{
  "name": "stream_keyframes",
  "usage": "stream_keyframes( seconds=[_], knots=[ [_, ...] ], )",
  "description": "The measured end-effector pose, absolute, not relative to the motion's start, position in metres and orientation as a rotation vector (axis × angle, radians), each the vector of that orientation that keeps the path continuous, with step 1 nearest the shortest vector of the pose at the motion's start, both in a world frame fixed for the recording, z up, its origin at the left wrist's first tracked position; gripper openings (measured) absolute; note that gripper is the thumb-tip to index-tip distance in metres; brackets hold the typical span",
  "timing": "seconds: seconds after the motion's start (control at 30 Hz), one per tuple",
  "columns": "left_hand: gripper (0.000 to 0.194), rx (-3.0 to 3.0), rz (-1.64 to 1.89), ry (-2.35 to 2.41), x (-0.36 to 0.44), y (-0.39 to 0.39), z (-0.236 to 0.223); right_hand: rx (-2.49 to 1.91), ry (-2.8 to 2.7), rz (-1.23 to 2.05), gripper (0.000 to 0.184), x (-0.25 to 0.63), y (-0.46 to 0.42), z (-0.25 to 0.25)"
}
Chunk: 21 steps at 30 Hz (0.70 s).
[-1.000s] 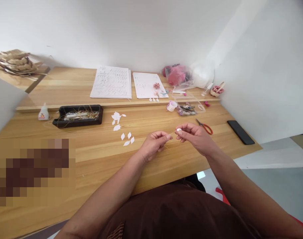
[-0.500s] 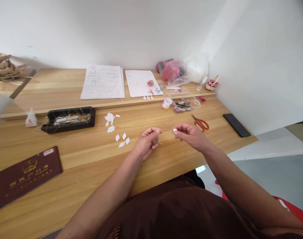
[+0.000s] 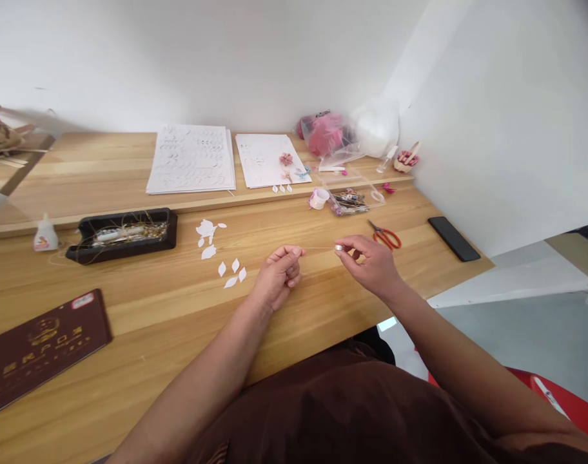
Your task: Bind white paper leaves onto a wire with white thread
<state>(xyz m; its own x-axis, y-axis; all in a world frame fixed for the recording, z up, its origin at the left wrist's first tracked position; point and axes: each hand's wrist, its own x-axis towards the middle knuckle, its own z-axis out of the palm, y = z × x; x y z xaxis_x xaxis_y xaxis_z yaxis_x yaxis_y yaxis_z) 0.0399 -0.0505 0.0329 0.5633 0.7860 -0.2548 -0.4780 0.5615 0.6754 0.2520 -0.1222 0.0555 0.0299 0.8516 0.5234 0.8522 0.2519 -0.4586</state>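
Between my two hands a thin golden wire or thread (image 3: 319,247) stretches taut, a little above the table. My left hand (image 3: 279,277) is closed, pinching one end between thumb and forefinger. My right hand (image 3: 370,261) grips a small white spool (image 3: 339,247) from which the strand runs. Just beyond my right hand lie red-handled scissors-like pliers (image 3: 385,236). To the left of my left hand, white leaf-shaped cutouts (image 3: 231,281) rest on the table, with a cluster of more white petal pieces (image 3: 206,228) behind them.
A black tray (image 3: 124,241) of wire and small parts and a white glue bottle (image 3: 45,234) stand left. Nearer is a maroon booklet (image 3: 47,348). Paper sheets (image 3: 190,161) lie on the raised shelf. A clear box (image 3: 349,201) and black phone (image 3: 453,238) are right.
My hands have drawn apart, so the strand between them is longer and straighter. The view has swung right, bringing things leftward in the picture.
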Motion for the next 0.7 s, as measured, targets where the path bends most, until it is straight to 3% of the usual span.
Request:
stream_keyframes(
  seconds=[0.17,0.57,0.7],
  knots=[
    [0.046,0.603,0.805,0.57,0.039,-0.051,0.034,-1.55,-1.848,-0.132,0.016,0.252,-0.126,0.057],
    [0.041,1.072,0.781,0.774,0.045,-0.052,0.02,-2.025,-1.979,-0.155,0.032,0.264,-0.114,0.033],
    [0.039,1.166,0.808,0.819,0.045,-0.049,0.012,-2.139,-2.084,-0.127,0.026,0.27,-0.107,0.036]
  ],
)
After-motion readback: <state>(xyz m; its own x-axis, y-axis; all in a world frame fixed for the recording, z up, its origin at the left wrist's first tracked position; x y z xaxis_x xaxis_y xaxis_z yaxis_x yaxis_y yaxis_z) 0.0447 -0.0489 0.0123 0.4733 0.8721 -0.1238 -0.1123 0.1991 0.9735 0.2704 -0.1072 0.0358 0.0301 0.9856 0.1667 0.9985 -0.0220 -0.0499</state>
